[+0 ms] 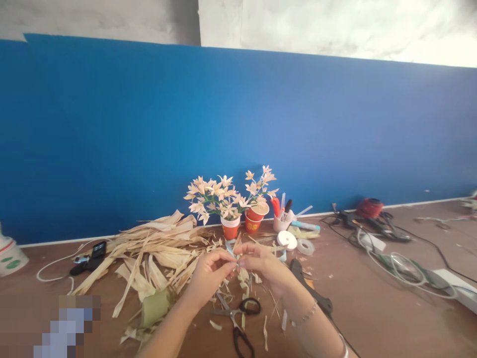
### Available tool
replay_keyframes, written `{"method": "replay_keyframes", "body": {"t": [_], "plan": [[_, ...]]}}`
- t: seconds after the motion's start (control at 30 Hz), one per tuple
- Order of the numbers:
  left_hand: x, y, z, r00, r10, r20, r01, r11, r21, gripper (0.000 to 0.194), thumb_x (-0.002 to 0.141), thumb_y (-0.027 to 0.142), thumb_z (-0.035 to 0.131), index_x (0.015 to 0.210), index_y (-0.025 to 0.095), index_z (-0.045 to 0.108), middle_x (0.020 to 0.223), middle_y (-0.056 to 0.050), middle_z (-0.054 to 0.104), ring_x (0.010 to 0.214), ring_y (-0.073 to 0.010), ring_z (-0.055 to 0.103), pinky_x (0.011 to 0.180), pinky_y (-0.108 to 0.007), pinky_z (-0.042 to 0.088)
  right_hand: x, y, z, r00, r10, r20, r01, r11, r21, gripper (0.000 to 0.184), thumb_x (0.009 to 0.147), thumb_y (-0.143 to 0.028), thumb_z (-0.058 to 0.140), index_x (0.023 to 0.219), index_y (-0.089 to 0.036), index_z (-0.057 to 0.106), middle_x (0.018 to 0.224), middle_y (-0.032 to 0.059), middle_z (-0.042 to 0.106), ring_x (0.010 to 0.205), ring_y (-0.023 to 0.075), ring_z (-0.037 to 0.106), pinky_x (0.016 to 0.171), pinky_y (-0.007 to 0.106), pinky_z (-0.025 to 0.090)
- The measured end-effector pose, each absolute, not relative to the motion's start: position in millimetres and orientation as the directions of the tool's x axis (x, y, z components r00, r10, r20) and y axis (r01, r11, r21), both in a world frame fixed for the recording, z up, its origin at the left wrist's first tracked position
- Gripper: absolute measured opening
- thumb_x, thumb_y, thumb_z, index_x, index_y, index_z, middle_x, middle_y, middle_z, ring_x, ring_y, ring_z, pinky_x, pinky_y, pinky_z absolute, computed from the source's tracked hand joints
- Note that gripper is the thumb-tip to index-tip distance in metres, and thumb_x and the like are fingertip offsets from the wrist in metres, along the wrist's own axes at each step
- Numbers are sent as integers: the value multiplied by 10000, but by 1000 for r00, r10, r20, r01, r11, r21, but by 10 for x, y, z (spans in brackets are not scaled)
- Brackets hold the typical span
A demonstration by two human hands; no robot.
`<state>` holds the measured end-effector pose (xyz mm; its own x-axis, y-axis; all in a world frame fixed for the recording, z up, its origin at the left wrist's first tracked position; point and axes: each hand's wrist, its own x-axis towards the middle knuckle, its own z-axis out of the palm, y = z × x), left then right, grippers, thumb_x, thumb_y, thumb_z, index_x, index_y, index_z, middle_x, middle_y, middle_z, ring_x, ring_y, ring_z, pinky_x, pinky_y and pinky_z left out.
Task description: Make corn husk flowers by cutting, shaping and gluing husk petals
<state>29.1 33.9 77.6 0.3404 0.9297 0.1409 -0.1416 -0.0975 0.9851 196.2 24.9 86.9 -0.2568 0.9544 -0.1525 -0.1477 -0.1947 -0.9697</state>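
Observation:
My left hand [210, 272] and my right hand [263, 263] meet over the middle of the table, fingertips pinched together. Whatever is between them is too small and covered by the fingers to name. Below them lie open scissors [233, 313] with black handles, among pale husk scraps [243, 283]. Just beyond my hands stand a red and white paper cup [230, 229] and a second red cup [252, 224], both bearing cream husk flowers [219, 191] on green stems. To the right of my right wrist lies a dark tool, likely a glue gun [311, 291].
Dried corn husks [164, 238] pile up on the left, with a green roll [154, 307] before them. A white spool [286, 240], clear tape [305, 246] and a cup of pens [282, 222] stand right. Cables [406, 271] sprawl further right. A blue panel [238, 119] closes the back.

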Motion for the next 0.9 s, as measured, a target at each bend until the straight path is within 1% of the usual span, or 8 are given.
{"method": "replay_keyframes", "body": {"t": [0.13,0.23,0.37,0.5,0.63,0.73,0.83,0.9], "plan": [[289,333,785,328,935,136,-86,-113,990,145,722,297,645,705,155,624,618,7,582,534,-113,531,498,-217,437,1938,224,906,-201,974,-105,-41,-115,-992,196,695,-302,657,846,-177,642,786,7,641,741,155,568,696,278,408],[292,346,777,274,954,117,-41,-110,993,164,725,314,626,700,153,608,562,22,555,487,-106,501,465,-210,416,1889,175,958,-143,989,45,188,72,-980,215,721,-303,636,911,-202,625,933,24,638,867,187,572,768,304,417],[306,358,766,214,970,112,-20,-110,994,148,702,299,622,695,152,615,569,18,572,468,-102,487,435,-202,383,1784,96,980,-125,930,346,513,359,-780,274,685,-161,611,955,-206,589,985,34,616,956,212,536,843,342,393],[323,365,755,179,976,127,-4,-128,992,126,677,279,621,677,153,624,569,18,581,475,-104,493,452,-207,391,1675,66,921,-107,877,468,700,400,-591,338,655,-49,516,963,-181,561,922,54,612,908,230,519,825,374,374],[337,377,731,182,979,89,15,-94,995,140,669,295,619,666,155,621,574,17,585,444,-101,479,419,-210,375,1625,66,863,-92,842,532,768,400,-501,367,638,-18,473,961,-172,556,876,63,610,870,235,516,809,380,357],[338,386,707,182,980,78,19,-82,996,155,663,309,630,665,154,626,573,13,591,447,-107,488,414,-211,371,1625,64,865,-93,832,546,776,404,-484,346,642,-25,473,944,-168,564,865,66,612,861,239,515,801,386,349],[319,396,695,208,976,62,15,-66,998,168,669,317,636,679,150,634,563,9,596,454,-113,502,425,-216,379,1655,79,881,-68,855,514,729,395,-559,314,658,-41,482,924,-183,568,827,47,618,848,228,527,811,389,347],[296,400,704,244,969,40,8,-43,999,162,670,305,642,709,147,645,545,13,591,459,-115,511,441,-219,389,1698,107,883,-39,905,423,618,354,-702,313,659,-56,495,930,-200,560,797,23,619,811,205,542,783,361,368]]}}
